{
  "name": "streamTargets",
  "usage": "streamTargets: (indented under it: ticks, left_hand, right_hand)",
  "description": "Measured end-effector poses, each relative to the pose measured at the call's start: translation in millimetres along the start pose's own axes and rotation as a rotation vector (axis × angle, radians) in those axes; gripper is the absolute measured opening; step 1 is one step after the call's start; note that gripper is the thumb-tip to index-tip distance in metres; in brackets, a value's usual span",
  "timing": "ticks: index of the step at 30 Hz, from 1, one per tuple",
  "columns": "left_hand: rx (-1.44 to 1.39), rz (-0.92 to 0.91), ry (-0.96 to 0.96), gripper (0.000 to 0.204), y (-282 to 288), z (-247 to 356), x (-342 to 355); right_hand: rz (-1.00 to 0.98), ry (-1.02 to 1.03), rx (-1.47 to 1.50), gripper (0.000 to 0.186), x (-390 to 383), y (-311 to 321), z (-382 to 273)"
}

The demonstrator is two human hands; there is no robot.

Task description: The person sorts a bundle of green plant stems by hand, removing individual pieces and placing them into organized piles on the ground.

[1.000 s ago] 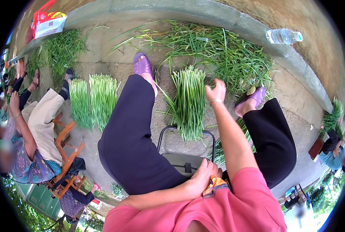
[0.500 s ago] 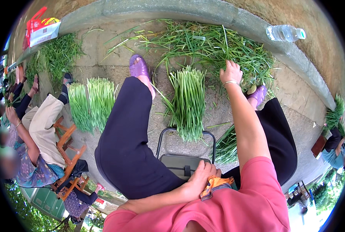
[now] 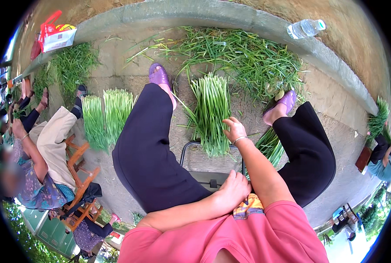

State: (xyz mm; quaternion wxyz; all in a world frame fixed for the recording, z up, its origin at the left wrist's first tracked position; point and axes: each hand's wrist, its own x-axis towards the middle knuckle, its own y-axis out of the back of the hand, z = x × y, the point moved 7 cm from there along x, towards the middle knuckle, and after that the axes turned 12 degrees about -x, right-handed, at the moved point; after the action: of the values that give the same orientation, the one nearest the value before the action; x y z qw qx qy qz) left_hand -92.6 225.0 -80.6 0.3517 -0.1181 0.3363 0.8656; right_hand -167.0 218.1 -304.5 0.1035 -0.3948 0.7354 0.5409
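Observation:
My right hand [image 3: 235, 130], with a bangle at the wrist, is held out with its fingers apart and nothing in them. It hovers at the right side of a neat pile of long, chive-like green stalks [image 3: 210, 109] with pale ends at the far side. My left hand [image 3: 235, 188] rests at my lap with curled fingers; whatever they hold, if anything, is hidden. Against it lies an orange and purple patterned cloth [image 3: 249, 207]. More green stalks [image 3: 270, 147] lie on the ground between my right forearm and right leg.
A heap of loose green leaves [image 3: 248, 57] spreads beyond my feet, along a concrete curb [image 3: 173, 12]. A water bottle [image 3: 306, 29] lies on the curb. Two stalk piles [image 3: 107, 118] are left of my leg, near a seated person [image 3: 33, 162]. A dark metal frame [image 3: 183, 155] stands between my knees.
My right hand has come back from the leaf heap toward me, to the side of the stalk pile. My right foot and knee have shifted inward. My left hand stays at my lap.

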Motion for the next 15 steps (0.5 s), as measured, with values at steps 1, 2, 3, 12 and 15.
streamTargets:
  ticks: [1, 2, 3, 12, 15]
  left_hand:
    - [0.017, 0.009, -0.004, 0.016, -0.6, 0.2, -0.2]
    - [0.019, -0.008, -0.004, 0.015, -2.8, -0.3, 1.2]
    - [0.022, -0.026, -0.004, 0.015, -4.7, -1.4, 2.7]
    - [-0.438, 0.379, -0.219, 0.041, 54.2, 28.0, 25.7]
    - [-0.428, 0.407, -0.28, 0.067, 62.9, 44.7, 31.9]
  right_hand:
    - [-0.068, 0.01, -0.036, 0.035, 0.9, -0.7, -0.7]
    - [-0.131, 0.013, -0.073, 0.035, 6.0, 3.0, 2.2]
    - [-0.2, 0.021, -0.076, 0.035, 13.7, 7.2, 5.4]
    - [0.158, 0.159, -0.36, 0.037, 92.5, 276.5, 91.8]
    - [0.239, 0.012, -0.309, 0.038, 60.2, 364.5, 142.7]
